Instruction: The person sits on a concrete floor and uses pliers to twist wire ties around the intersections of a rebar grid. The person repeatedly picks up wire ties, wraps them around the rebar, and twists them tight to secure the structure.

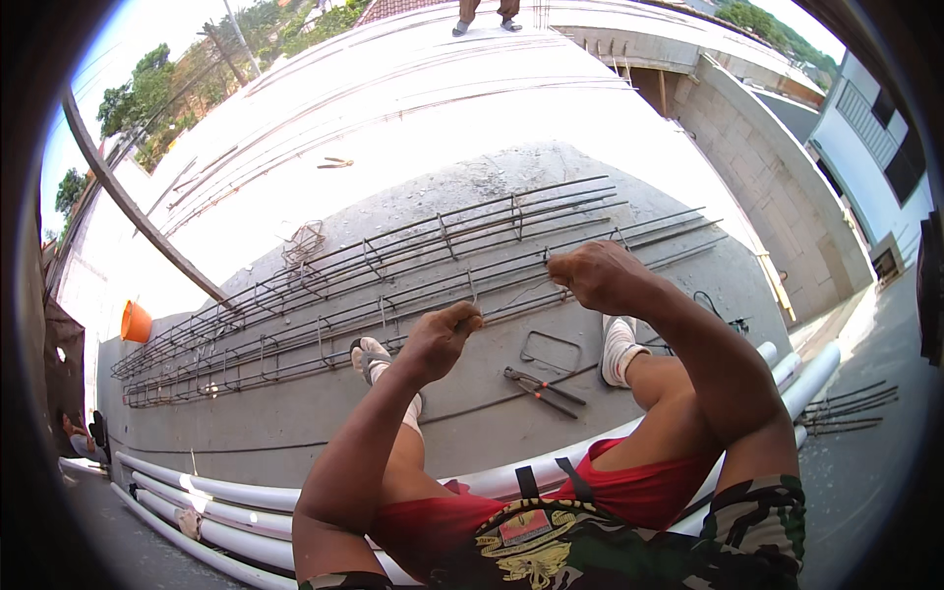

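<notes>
A thin strand of tie wire (520,296) runs between my two hands above the nearer rebar cage (324,339). My left hand (440,341) pinches one end of the wire beside the cage's near bars. The other end is in the closed fingers of my right hand (601,279), close to a stirrup on that cage. A second rebar cage (369,254) lies just beyond, roughly parallel. On the concrete between my feet are end-cutting pincers (544,392) with orange-marked handles and a loose rectangular stirrup (551,351).
I sit on white plastic pipes (243,520). Loose stirrups (304,243) and yellow-handled pliers (335,162) lie past the cages. An orange bucket (136,321) and a leaning pole (140,203) stand left. A person's legs (488,11) show at the top. A slab edge drops off right.
</notes>
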Tool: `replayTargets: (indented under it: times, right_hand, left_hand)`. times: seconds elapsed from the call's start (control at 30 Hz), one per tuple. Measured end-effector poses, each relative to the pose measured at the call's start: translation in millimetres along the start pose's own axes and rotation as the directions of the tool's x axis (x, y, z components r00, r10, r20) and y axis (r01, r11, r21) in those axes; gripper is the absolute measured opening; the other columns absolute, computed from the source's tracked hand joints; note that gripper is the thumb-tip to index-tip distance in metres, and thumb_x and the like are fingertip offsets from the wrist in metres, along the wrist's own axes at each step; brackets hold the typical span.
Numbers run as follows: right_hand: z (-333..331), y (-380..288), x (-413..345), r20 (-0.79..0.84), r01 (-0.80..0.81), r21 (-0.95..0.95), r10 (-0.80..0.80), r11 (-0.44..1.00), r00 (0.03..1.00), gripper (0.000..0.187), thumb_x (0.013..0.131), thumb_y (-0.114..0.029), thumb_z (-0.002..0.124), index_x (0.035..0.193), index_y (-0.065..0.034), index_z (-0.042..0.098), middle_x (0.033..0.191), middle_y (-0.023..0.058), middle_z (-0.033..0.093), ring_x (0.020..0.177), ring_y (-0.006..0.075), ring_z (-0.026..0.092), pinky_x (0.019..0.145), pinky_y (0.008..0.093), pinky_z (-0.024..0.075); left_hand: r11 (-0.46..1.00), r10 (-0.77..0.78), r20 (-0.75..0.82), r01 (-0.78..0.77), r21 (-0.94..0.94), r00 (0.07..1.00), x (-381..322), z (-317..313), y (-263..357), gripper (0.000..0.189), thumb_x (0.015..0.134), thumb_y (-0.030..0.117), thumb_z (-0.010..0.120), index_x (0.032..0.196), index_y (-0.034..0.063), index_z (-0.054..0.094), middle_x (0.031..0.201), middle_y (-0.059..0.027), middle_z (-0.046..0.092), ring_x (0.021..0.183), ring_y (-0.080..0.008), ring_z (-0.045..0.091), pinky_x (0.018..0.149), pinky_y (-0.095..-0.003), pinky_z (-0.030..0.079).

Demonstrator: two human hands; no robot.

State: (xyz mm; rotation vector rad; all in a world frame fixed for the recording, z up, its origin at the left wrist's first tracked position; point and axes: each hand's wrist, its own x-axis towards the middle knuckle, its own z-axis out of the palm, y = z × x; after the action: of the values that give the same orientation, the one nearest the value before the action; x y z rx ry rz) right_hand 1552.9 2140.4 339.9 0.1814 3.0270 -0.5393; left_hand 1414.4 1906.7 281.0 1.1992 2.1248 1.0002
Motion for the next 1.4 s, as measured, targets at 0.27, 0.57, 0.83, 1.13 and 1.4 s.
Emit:
replayTargets:
  times: [0.27,0.57,0.83,1.13,1.4]
  right_hand:
    - [14,-30,-8,-0.584,0.238,-0.331,-0.396,0.913,0.708,0.017,0.085,-0.009,0.05,0.086,-0.0014,0.066,0.081,0.0174,0.065,0.084,0.0318,0.065,0.079,0.042,0.0493]
    - [-28,2,-21,-0.51,0.228,0.209,-0.093,0.951,0.855,0.013,0.085,-0.017,0.061,0.081,-0.0053,0.066,0.078,0.0133,0.064,0.075,0.0316,0.064,0.067,0.0427,0.0488]
    - [-7,18,-26,-0.506,-0.141,0.009,0.126,0.99,0.853,0.015,0.086,-0.019,0.061,0.083,-0.0067,0.07,0.083,0.0142,0.065,0.081,0.0308,0.065,0.073,0.0448,0.0493]
    - [-29,47,-22,-0.734,-0.12,0.112,0.163,0.986,0.659,0.018,0.087,-0.022,0.066,0.082,-0.0042,0.066,0.07,0.0108,0.065,0.063,0.0264,0.064,0.059,0.0378,0.0495]
    - [-35,41,-36,-0.73,-0.003,0.052,0.04,0.999,0.682,0.015,0.084,-0.021,0.069,0.083,-0.0063,0.067,0.07,0.0095,0.066,0.059,0.0227,0.064,0.056,0.0349,0.0485]
  left_hand:
    - [0.979,0.204,-0.135,-0.2,0.041,0.97,14,23,24,0.016,0.092,0.016,0.058,0.094,0.0011,0.064,0.078,-0.0065,0.065,0.072,-0.0112,0.056,0.069,-0.0264,0.045]
    - [0.953,0.004,-0.2,-0.064,-0.296,0.98,10,-14,-7,0.014,0.095,0.017,0.054,0.089,0.0052,0.06,0.067,0.004,0.047,0.062,-0.0052,0.039,0.057,-0.0232,0.035]
    - [0.976,0.134,-0.424,-0.194,-0.101,0.896,5,-25,4,0.012,0.094,0.011,0.053,0.089,0.0047,0.061,0.066,0.0047,0.049,0.059,-0.0028,0.036,0.053,-0.0211,0.032]
    - [0.69,-0.141,-0.006,0.094,-0.718,0.99,-15,-45,-3,0.019,0.094,0.016,0.052,0.084,0.0036,0.061,0.059,0.0037,0.047,0.052,-0.0031,0.037,0.047,-0.0215,0.032]
    - [0.999,0.004,-0.213,0.005,0.04,0.977,-4,-44,2,0.019,0.089,0.014,0.057,0.081,-0.0023,0.062,0.059,-0.0045,0.049,0.057,-0.0092,0.042,0.054,-0.0277,0.037]
